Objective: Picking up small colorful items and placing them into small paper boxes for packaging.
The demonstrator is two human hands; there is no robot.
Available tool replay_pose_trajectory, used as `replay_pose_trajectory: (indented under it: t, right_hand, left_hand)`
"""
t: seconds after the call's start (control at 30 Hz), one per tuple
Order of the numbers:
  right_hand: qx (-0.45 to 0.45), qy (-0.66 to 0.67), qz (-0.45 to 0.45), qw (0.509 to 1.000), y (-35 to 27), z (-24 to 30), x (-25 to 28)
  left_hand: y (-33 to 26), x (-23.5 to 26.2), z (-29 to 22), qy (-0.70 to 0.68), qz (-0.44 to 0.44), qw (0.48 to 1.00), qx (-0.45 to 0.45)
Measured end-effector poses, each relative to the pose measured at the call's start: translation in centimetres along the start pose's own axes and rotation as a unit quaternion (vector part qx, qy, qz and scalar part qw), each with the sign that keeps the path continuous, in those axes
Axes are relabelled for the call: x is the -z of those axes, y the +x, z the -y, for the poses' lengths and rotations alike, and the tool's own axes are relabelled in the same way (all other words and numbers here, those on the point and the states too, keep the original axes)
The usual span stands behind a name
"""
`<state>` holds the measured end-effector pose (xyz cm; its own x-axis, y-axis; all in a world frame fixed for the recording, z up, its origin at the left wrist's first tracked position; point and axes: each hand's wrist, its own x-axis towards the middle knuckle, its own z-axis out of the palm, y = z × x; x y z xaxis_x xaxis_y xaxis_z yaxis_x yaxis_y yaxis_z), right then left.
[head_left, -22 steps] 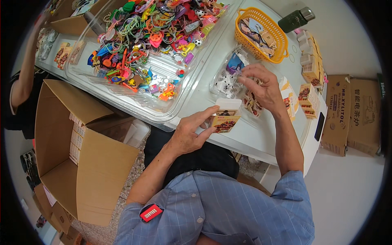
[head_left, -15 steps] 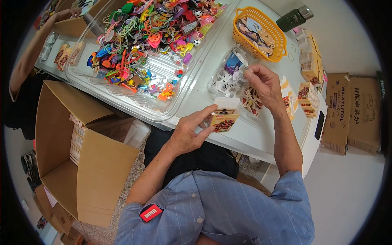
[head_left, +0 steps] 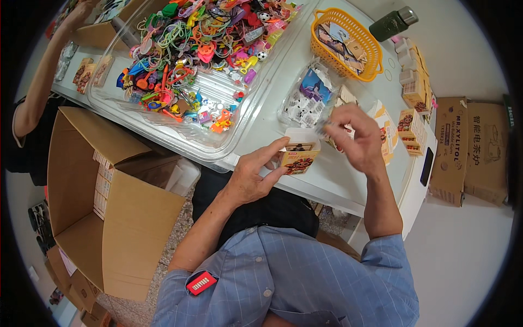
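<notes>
My left hand [head_left: 253,177] grips a small yellow carton [head_left: 298,162] with its white flap standing up; something dark shows inside its mouth. Just right of the carton, my right hand [head_left: 357,139] is closed in a pinch, smeared by motion. A small greyish, see-through thing appears at its fingertips, too blurred to name. Beyond that hand sits a clear plastic tray [head_left: 284,111] of small black-and-white packets [head_left: 303,110], with a purple-blue card [head_left: 315,87] on top. Partly behind my right hand lie some cream and red pieces [head_left: 344,97].
A large clear bin [head_left: 218,147] heaped with colourful small toys [head_left: 190,60] fills the far left. Further right are a yellow basket [head_left: 376,71] of cards, a green flask [head_left: 393,24], stacked cartons [head_left: 412,131] and a phone [head_left: 426,167]. An open cardboard box [head_left: 136,234] stands left; another person's arm [head_left: 46,82] reaches in behind.
My right hand has moved from over the packet tray down toward the carton's mouth. The purple-blue card now shows more fully. My left hand holds almost still; the other person's arm has shifted.
</notes>
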<state>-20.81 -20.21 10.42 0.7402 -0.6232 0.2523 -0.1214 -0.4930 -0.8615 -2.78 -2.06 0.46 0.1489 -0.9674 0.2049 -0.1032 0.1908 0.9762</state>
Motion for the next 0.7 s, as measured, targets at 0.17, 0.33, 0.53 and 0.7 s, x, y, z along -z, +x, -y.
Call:
replay_pose_trajectory:
  t: [0.17, 0.33, 0.53, 0.7]
  right_hand:
    - [0.039, -0.189, 0.126, 0.973, -1.1, 1.3, -0.7]
    - [0.027, -0.196, 0.162, 0.967, -0.5, 2.7, -0.1]
    - [0.086, -0.174, 0.082, 0.978, 5.3, 5.0, -1.5]
    - [0.236, -0.248, 0.242, 0.908, 13.5, 5.9, -9.0]
  left_hand:
    - [0.1, -0.2, -0.2, 0.001, -0.016, 1.000, -0.008]
    - [0.0, 0.1, 0.1, -0.001, 0.004, 1.000, -0.013]
    - [0.3, 0.1, -0.7, -0.002, 0.003, 1.000, 0.004]
    - [0.0, 0.3, -0.5, -0.018, 0.002, 1.000, 0.021]
